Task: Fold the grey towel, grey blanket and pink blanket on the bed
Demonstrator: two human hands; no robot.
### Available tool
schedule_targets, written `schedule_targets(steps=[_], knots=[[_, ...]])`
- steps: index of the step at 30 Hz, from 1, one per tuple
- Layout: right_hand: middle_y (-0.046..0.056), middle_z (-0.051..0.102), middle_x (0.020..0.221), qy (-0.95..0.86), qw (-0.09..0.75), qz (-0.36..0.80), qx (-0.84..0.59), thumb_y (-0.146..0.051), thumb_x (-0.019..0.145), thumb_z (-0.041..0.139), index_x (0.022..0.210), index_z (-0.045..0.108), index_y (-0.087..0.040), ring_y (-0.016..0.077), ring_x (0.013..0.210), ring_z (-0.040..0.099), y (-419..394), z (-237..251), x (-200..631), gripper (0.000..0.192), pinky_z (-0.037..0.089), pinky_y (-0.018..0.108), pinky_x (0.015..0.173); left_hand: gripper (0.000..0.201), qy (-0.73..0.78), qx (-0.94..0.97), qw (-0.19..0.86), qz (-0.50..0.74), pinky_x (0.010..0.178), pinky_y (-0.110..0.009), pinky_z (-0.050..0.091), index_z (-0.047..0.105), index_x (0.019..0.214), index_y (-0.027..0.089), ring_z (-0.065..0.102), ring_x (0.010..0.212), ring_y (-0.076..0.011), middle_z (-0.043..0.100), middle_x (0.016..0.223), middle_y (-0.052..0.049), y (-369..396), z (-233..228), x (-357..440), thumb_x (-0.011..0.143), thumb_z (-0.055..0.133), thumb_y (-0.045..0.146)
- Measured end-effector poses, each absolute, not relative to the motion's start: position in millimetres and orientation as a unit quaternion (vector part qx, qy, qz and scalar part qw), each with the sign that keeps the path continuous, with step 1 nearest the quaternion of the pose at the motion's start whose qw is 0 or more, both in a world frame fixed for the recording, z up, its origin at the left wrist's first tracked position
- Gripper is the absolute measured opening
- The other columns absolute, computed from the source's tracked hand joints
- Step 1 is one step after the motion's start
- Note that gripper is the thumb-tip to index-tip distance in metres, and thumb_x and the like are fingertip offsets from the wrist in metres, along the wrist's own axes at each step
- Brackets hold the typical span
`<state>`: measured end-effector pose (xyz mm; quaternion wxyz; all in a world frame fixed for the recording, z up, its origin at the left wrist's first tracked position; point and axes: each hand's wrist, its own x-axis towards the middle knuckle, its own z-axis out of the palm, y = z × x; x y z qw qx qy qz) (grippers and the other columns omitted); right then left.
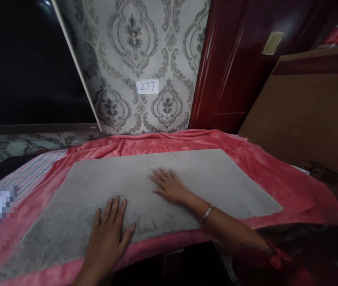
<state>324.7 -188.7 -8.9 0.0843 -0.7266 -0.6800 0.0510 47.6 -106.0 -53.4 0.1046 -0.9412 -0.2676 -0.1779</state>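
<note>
A grey plush mat (201, 167) lies spread out over a pink-red fleece blanket (252, 167). My left hand (109, 226) rests palm down on the mat's near part, fingers stretched and thumb out to the right. Farther in, close to the mat's middle, my right hand (169, 184) lies flat with its fingers spread and slightly blurred. A silver bangle (206, 213) circles my right wrist. Neither hand holds anything. The pile looks darker and rougher at the left end of the mat than at the right.
A dark television screen (31, 63) stands at the left. Patterned wallpaper (169, 39) with a paper label (147, 86) reading 277 is behind. To the right are a dark red door (231, 59) and a large cardboard box (311, 103). Striped cloth (37, 171) shows at the left edge.
</note>
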Motion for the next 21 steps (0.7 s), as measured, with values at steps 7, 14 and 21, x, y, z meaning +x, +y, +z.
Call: schedule_targets(steps=[7, 14, 21], knots=[[0.01, 0.021, 0.165, -0.399, 0.028, -0.01, -0.916, -0.048, 0.103, 0.026, 0.158, 0.029, -0.028, 0.0327, 0.151, 0.021, -286, -29, 467, 0.059, 0.024, 0.067, 0.113, 0.069, -0.252, -0.939, 0.117, -0.204, 0.112, -0.065, 0.034, 0.046, 0.148, 0.01, 0.038, 0.144, -0.0388, 0.042, 0.155, -0.02, -104, -60, 48, 0.093, 0.039, 0.051], [0.012, 0.02, 0.165, -0.423, 0.04, 0.013, -0.905, -0.047, 0.103, 0.033, 0.159, 0.029, -0.025, 0.0338, 0.152, 0.016, -274, -2, 415, 0.06, 0.024, 0.062, 0.116, 0.069, -0.263, -0.94, 0.109, -0.186, 0.111, -0.066, 0.036, 0.045, 0.148, 0.009, 0.04, 0.143, -0.0399, 0.041, 0.156, -0.021, -112, -52, 50, 0.094, 0.038, 0.051], [0.009, 0.012, 0.166, -0.702, 0.102, 0.1, -0.698, -0.054, 0.101, 0.042, 0.159, 0.027, -0.025, 0.0296, 0.153, 0.009, -212, -5, 266, 0.067, 0.016, 0.059, 0.121, 0.071, -0.289, -0.943, 0.054, -0.156, 0.116, -0.065, 0.029, 0.041, 0.151, 0.01, 0.031, 0.148, -0.0381, 0.037, 0.159, -0.02, -119, -45, 51, 0.094, 0.043, 0.053]])
